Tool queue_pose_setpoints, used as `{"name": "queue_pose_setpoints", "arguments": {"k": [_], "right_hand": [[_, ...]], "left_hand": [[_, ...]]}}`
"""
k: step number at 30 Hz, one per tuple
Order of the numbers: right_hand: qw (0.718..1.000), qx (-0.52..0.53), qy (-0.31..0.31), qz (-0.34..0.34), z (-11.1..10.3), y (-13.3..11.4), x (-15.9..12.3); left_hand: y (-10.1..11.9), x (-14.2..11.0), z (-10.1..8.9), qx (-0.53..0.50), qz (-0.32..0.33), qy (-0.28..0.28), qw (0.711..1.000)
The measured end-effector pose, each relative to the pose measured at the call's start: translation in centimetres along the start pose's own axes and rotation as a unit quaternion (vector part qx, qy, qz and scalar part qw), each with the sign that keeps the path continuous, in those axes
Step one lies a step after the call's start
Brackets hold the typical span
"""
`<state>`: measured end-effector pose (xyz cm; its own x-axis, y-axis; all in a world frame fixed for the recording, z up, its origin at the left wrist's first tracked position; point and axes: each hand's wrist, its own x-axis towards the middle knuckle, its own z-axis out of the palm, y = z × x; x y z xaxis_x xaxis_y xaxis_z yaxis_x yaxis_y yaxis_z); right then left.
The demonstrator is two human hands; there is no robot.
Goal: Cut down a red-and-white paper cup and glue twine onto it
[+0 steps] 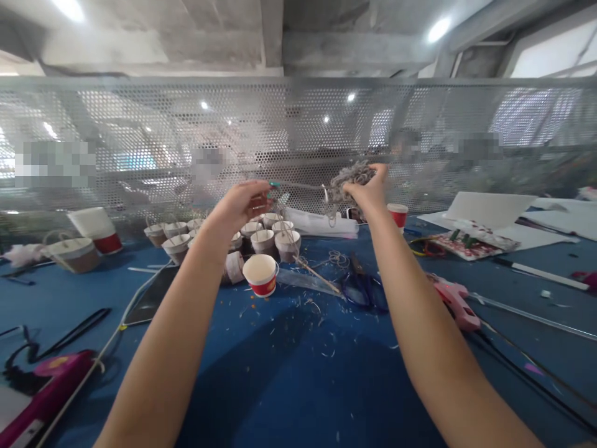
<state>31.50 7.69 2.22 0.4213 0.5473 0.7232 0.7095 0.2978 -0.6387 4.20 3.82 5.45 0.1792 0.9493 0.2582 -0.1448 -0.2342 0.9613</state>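
My right hand (370, 186) is closed around a loose bundle of grey yarn (352, 177), raised above the back of the table. From the bundle a thin grey strand (301, 185) stretches left to the pinched fingers of my left hand (249, 198). A small teal bit shows at those fingertips; what it belongs to is unclear. Below my left hand stand several small cups wrapped in grey-brown with twine handles (263, 241), partly hidden by my forearm. In front of them a red and white paper cup (260, 275) stands upright, with a wrapped cup (234, 267) tipped beside it.
Blue-handled scissors (366, 289) lie by my right forearm, near yarn scraps. A pink glue gun (457, 302) with a cord lies at right; a magenta tool (51, 389) is at front left. A perforated metal screen (289, 124) rises behind the blue table (289, 386).
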Motion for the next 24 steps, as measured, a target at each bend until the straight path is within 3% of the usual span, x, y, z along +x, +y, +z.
{"name": "queue_pose_setpoints", "arguments": {"k": [3,8,13,17,21,23,24], "right_hand": [[0.996,-0.085,-0.028,-0.011,0.7,1.3,-0.9],[0.967,-0.184,-0.174,-0.028,2.8,3.1,-3.0],[0.919,-0.237,-0.316,0.014,4.0,4.0,-5.2],[0.874,-0.239,-0.422,0.022,3.4,2.3,-4.5],[0.875,-0.253,-0.412,0.003,1.3,-1.8,-2.4],[0.896,-0.259,-0.361,-0.003,-0.1,-4.7,-2.1],[0.920,-0.235,-0.313,-0.005,-0.8,-6.2,-2.3]], "left_hand": [[1.3,-0.2,-1.4,-0.125,0.043,0.013,0.991],[3.0,-1.2,-2.4,-0.184,0.127,0.016,0.975],[4.8,-3.1,-1.8,-0.172,0.190,-0.019,0.966],[4.7,-3.4,-0.8,-0.115,0.190,-0.024,0.975],[3.6,-2.6,-0.4,-0.085,0.148,-0.010,0.985],[3.3,-2.3,-0.3,-0.084,0.141,-0.010,0.986],[3.3,-2.3,-0.3,-0.089,0.142,-0.011,0.986]]}}
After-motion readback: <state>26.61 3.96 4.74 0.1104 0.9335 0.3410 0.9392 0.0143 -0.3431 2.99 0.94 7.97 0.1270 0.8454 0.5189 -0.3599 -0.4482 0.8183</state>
